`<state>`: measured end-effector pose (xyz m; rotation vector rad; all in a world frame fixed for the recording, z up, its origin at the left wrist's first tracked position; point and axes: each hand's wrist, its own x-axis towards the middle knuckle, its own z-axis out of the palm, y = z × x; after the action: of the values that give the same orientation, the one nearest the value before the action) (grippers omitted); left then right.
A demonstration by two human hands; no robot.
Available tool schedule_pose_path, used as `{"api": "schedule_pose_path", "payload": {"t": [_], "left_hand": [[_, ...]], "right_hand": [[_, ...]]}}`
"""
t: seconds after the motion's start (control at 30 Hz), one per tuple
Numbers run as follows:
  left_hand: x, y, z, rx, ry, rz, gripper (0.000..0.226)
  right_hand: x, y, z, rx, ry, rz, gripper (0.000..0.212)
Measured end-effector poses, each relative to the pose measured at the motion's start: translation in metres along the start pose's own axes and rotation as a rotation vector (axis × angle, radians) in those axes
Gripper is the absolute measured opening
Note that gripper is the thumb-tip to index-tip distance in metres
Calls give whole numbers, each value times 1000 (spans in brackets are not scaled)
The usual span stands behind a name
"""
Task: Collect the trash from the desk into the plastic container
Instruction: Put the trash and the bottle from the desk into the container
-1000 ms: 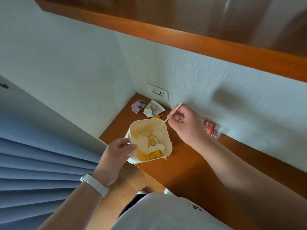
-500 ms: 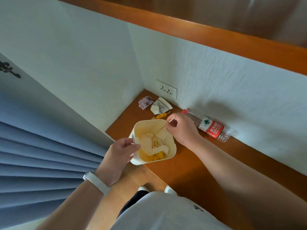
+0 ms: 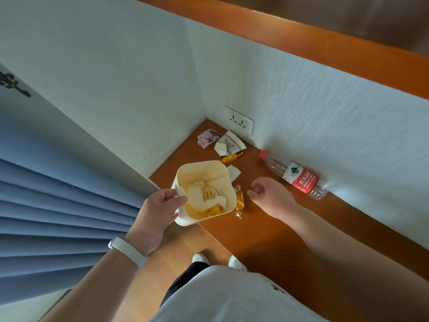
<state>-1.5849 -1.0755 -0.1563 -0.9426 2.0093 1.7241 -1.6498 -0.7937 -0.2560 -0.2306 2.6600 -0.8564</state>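
Observation:
My left hand (image 3: 155, 216) grips the near-left rim of a cream plastic container (image 3: 222, 173), held at the desk's left end; crumpled tissue and yellow wrappers lie inside. My right hand (image 3: 269, 194) hovers low over the wooden desk (image 3: 278, 233), empty, fingers loosely apart, just right of a gold candy wrapper (image 3: 239, 201) beside the container. Farther back lie another gold wrapper (image 3: 228, 158), a white paper scrap (image 3: 234, 171), a paper cup (image 3: 229, 144) on its side and a pink packet (image 3: 207, 138). A clear bottle (image 3: 296, 175) with a red label lies by the wall.
White walls close the desk's back and left sides, with a socket plate (image 3: 239, 119) in the corner. A wooden shelf edge (image 3: 325, 49) runs overhead. A blue curtain (image 3: 58, 217) hangs at left. My shoes (image 3: 200, 257) stand on the floor below.
The wooden stick that my right hand held over the container is gone from it. That hand has drawn back to the right and opened. The view has shifted, showing more desk.

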Motion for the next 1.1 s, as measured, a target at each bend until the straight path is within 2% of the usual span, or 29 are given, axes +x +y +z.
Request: {"api": "schedule_pose_path", "payload": {"t": [0.13, 0.23, 0.47, 0.6, 0.77, 0.9, 1.1], "left_hand": [[0, -1, -2, 0, 23, -21, 19], [-2, -1, -3, 17, 45, -30, 14], [-5, -10, -16, -2, 82, -18, 27], [-2, -16, -21, -3, 96, -27, 33], [1, -16, -16, 15, 88, -26, 30], [3, -12, -7, 43, 67, -21, 29], [4, -2, 8, 92, -8, -14, 29]], "right_hand": [[6, 5, 24, -88, -87, 17, 41], [20, -1, 37, -110, -76, 153, 34], [43, -9, 62, -177, -164, 246, 13], [46, -11, 65, -199, -172, 301, 13], [38, -4, 58, -217, -163, 303, 7], [24, 0, 42, -103, -89, 283, 9], [-3, -18, 0, 156, 62, 87, 13]]}}
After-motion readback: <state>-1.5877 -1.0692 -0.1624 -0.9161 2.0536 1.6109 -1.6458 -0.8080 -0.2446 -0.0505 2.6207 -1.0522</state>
